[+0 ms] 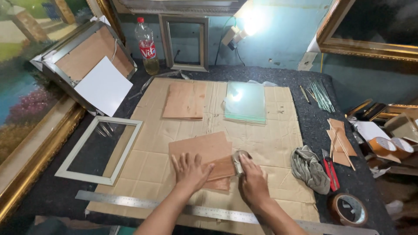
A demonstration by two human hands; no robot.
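Observation:
My left hand lies flat, fingers spread, on a stack of thin brown backing boards near the front of a flattened cardboard sheet. My right hand grips a small grey tape dispenser at the right edge of those boards. A long steel ruler lies across the front edge, under both forearms.
Another brown board and a stack of glass panes lie farther back. A white empty frame sits left. A grey rag, red cutter and tape rolls lie right. A bottle stands at the back.

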